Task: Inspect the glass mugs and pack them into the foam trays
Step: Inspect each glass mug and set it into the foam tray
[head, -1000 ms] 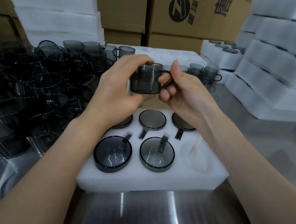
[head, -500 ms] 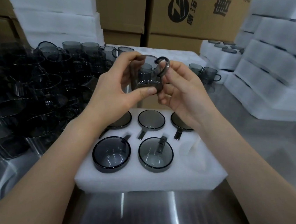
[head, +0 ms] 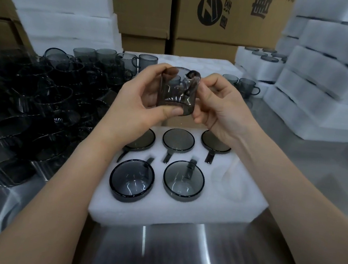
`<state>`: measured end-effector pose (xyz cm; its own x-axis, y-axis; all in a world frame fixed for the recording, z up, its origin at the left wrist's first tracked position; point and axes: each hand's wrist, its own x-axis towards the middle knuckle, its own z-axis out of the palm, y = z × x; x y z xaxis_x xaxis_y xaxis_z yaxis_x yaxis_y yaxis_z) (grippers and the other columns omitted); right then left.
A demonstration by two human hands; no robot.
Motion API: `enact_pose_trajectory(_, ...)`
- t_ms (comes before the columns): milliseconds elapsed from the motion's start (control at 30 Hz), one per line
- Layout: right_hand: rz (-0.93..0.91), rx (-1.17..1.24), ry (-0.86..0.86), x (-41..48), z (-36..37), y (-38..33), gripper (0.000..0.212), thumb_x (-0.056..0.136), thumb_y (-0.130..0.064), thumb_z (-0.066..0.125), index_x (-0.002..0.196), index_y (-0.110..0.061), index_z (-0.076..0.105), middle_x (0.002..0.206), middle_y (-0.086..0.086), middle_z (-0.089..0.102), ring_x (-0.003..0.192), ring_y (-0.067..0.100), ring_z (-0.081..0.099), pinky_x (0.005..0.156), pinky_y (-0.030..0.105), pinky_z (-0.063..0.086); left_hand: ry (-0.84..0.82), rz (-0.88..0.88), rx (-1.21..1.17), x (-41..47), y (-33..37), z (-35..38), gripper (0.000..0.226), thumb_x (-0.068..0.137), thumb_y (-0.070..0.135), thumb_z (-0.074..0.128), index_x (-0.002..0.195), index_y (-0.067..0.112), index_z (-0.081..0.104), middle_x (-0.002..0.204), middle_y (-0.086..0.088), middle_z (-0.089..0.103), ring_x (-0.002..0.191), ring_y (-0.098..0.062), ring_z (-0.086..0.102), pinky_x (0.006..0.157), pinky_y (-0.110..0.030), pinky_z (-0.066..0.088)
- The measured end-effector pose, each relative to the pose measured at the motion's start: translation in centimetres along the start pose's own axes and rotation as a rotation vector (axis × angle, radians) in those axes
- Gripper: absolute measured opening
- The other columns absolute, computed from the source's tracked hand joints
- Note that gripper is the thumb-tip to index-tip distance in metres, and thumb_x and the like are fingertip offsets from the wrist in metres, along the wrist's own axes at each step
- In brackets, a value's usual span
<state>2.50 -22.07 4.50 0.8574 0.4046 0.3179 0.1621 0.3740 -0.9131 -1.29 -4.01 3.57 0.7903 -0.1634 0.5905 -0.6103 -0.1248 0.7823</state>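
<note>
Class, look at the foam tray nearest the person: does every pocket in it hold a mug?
No: the near right pocket of the foam tray holds no mug, while its other five are filled.

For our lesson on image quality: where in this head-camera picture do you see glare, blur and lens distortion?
Head view: glare streaks the steel table and glints inside the front-left packed mug; the held mug is smeared around its handle; the wide lens skews the foam stacks at right; the pile of loose mugs is dark.
</note>
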Motion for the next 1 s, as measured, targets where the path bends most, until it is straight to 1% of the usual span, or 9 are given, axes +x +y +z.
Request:
enact_pose_trajectory(133,0.032,-0.010,-0.009,0.0,-0.1,-0.2,0.008,0.093,-0.014,0.054,0.086,-0.010,0.055,0.090,0.010,0.066,0.072,0.022,0.065,0.064,0.037,0.061,-0.019,0.000,-0.023,0.0,0.4,0.2,0.043,0.087,0.012,0.061,0.128,0.011,0.050,0.115,0.011,0.064,0.108,0.000,0.062,0.089,-0.016,0.047)
enact_pose_trajectory(233,0.018,-0.063,-0.093,-0.1,0.1,-0.4,0.022,0.100,-0.018,0.046,0.118,-0.010,0.055,0.126,0.019,0.055,0.114,0.032,0.056,0.102,0.061,0.043,-0.045,-0.020,-0.028,-0.1,0.5,0.3,0.025,0.097,0.022,0.043,0.116,0.021,0.059,0.105,0.020,0.069,0.105,0.002,0.062,0.089,-0.015,0.045)
enact_pose_trajectory(300,0.046,-0.080,-0.134,-0.3,0.7,-0.5,0.041,0.103,-0.021,0.037,0.141,-0.008,0.044,0.142,0.022,0.047,0.130,0.037,0.047,0.106,0.061,0.040,-0.038,-0.079,-0.031,-0.1,0.3,0.2,0.034,0.099,0.034,0.036,0.116,0.022,0.062,0.113,0.013,0.070,0.114,-0.004,0.061,0.099,-0.024,0.045)
enact_pose_trajectory(433,0.043,-0.166,-0.114,-0.7,1.2,-0.7,0.040,0.105,-0.025,0.035,0.138,-0.008,0.049,0.121,0.011,0.064,0.111,0.030,0.062,0.086,0.042,0.054,-0.048,-0.160,0.023,0.0,-0.1,0.0,0.053,0.098,0.054,0.028,0.119,0.025,0.066,0.119,0.008,0.070,0.119,-0.007,0.059,0.107,-0.035,0.041)
enact_pose_trajectory(567,-0.031,-0.270,-0.173,-1.2,1.3,-1.4,0.040,0.098,-0.015,0.048,0.137,-0.008,0.050,0.121,0.007,0.064,0.110,0.024,0.062,0.084,0.036,0.054,-0.069,-0.143,0.006,0.1,0.1,0.0,0.053,0.093,0.064,0.019,0.110,0.051,0.067,0.119,0.021,0.067,0.120,0.001,0.056,0.106,-0.033,0.038)
enact_pose_trajectory(667,-0.061,-0.306,-0.037,-1.6,1.7,-2.4,0.044,0.089,-0.014,0.063,0.132,-0.019,0.053,0.108,0.000,0.071,0.094,0.019,0.068,0.075,0.035,0.056,-0.071,-0.187,0.041,0.2,0.0,0.0,0.051,0.093,0.066,0.020,0.109,0.053,0.067,0.118,0.017,0.069,0.117,-0.003,0.060,0.104,-0.035,0.041)
enact_pose_trajectory(833,-0.051,-0.691,0.176,-3.9,1.8,-5.1,0.026,0.075,-0.037,0.077,0.094,-0.023,0.068,0.093,0.020,0.069,0.070,0.030,0.070,0.059,0.040,0.060,0.167,-0.222,0.208,0.4,-0.8,-0.1,0.016,0.099,0.023,0.054,0.103,0.025,0.070,0.100,0.002,0.073,0.086,-0.017,0.071,0.091,-0.040,0.054)
enact_pose_trajectory(933,0.009,-0.993,0.197,-6.5,1.9,-6.1,0.041,0.061,-0.057,0.077,0.083,-0.024,0.066,0.079,0.005,0.067,0.054,0.018,0.064,0.048,0.026,0.052,0.221,-0.217,0.246,0.5,-0.8,-0.2,0.020,0.096,0.014,0.055,0.091,0.027,0.069,0.092,0.001,0.072,0.082,-0.019,0.070,0.078,-0.027,0.055)
enact_pose_trajectory(1000,0.062,-1.191,0.202,-8.3,2.0,-6.2,0.041,0.059,-0.060,0.073,0.077,-0.026,0.063,0.074,-0.004,0.062,0.055,0.004,0.057,0.056,0.023,0.044,0.215,-0.227,0.300,0.5,-0.8,-0.2,0.025,0.095,0.013,0.054,0.083,0.030,0.069,0.089,0.005,0.072,0.079,-0.017,0.070,0.077,-0.027,0.055)
